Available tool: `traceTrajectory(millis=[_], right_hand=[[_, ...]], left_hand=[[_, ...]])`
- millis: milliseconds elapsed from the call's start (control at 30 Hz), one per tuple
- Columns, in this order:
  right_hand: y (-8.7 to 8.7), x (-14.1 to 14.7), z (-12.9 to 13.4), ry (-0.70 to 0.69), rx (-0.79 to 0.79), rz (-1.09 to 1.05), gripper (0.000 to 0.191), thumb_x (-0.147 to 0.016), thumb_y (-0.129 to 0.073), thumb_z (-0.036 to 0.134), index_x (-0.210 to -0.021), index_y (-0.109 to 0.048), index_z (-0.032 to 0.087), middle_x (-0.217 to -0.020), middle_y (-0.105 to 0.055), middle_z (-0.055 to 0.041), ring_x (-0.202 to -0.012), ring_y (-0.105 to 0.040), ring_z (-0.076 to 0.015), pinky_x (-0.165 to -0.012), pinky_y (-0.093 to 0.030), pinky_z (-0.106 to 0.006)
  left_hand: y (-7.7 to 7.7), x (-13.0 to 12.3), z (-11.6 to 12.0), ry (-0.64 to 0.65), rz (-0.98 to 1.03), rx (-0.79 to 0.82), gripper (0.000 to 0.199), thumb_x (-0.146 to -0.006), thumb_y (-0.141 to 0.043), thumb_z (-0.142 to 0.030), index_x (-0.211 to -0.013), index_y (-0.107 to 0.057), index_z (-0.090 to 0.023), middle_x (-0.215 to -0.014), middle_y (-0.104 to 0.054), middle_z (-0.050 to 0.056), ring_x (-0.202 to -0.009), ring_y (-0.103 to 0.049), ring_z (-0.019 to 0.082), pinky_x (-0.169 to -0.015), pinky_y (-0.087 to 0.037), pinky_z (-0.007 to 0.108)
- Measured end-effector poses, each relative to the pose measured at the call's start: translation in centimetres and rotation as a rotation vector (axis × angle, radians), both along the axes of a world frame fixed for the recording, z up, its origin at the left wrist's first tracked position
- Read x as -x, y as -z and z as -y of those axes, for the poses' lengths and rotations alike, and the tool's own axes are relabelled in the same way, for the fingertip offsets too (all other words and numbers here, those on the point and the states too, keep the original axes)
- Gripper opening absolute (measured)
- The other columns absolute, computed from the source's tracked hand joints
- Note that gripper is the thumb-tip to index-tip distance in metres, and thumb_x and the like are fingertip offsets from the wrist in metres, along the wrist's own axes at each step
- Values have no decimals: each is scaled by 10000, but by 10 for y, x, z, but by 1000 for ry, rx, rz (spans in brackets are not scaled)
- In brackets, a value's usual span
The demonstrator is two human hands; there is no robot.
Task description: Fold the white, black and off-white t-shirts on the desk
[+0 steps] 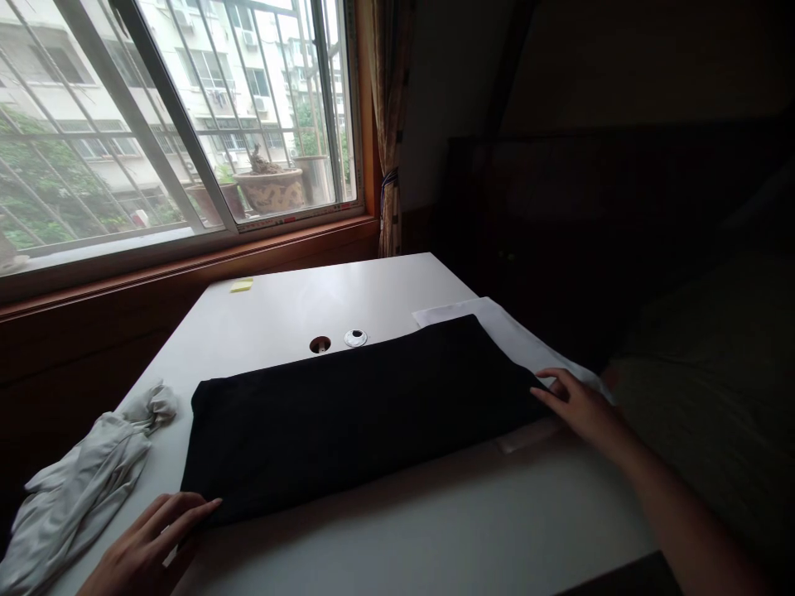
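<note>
A black cloth (354, 414), folded into a long rectangle, lies across the white table (298, 306). At its near left corner, my left hand (158, 534) pinches the edge between thumb and fingers. My right hand (568, 401) grips the cloth's right end near the corner, thumb and forefinger closed on it. Under the right part of the black cloth lies a white cloth (509, 331), showing along the far and right sides.
A crumpled light grey cloth (93, 480) lies at the table's left edge. Beyond the black cloth are a round hole (320, 345), a round white cover (356, 338) and a yellow sticky note (241, 285). A barred window (186, 124) and a curtain (390, 124) stand behind.
</note>
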State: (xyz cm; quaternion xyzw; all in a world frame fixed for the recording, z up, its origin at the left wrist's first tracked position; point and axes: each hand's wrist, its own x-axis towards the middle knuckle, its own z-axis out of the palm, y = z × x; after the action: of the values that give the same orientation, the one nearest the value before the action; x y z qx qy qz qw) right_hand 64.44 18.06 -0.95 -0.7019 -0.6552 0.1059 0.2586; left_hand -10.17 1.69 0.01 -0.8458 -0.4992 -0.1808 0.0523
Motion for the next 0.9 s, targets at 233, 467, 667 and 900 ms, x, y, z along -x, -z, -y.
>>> traceTrajectory(millis=[233, 467, 667, 900], right_hand=[[-21, 32, -22, -49, -293, 317, 372, -983, -452, 449, -1137, -701, 218, -1118, -675, -134, -1017, -660, -322, -853, -541, -458], [-20, 148, -76, -418, -144, 298, 475, -1040, -399, 432, -1438, -593, 261, -1529, -541, -93, -1398, -511, -298, -1180, -413, -475], [-2, 142, -129, -347, 42, 423, 617, -1052, -329, 549, -1599, -400, 273, -1704, -296, -50, -1577, -234, -281, -1280, -201, -520], [6, 83, -173, -127, 52, 352, 636, -1042, -336, 544, -1561, -464, 201, -1654, -397, -97, -1521, -357, -300, -1258, -278, -473]], left_hand=[[-35, -25, -39, -1, -3, -32, 333, -1003, -581, -488, -1256, -720, -323, -1294, -720, 46, -1114, -724, 242, -940, -614, 321], [-8, -71, -154, -161, -126, 84, 637, -1041, -374, -619, -1535, -502, -238, -1627, -431, 99, -1524, -348, 364, -1191, -379, 616], [17, -68, -203, -406, -138, 303, 646, -1073, -281, -543, -1626, -313, -211, -1706, -241, 87, -1580, -190, 340, -1232, -260, 630], [24, -29, -204, -522, -156, 347, 674, -1068, -205, -548, -1654, -223, -215, -1722, -201, 67, -1595, -142, 288, -1267, -200, 558]])
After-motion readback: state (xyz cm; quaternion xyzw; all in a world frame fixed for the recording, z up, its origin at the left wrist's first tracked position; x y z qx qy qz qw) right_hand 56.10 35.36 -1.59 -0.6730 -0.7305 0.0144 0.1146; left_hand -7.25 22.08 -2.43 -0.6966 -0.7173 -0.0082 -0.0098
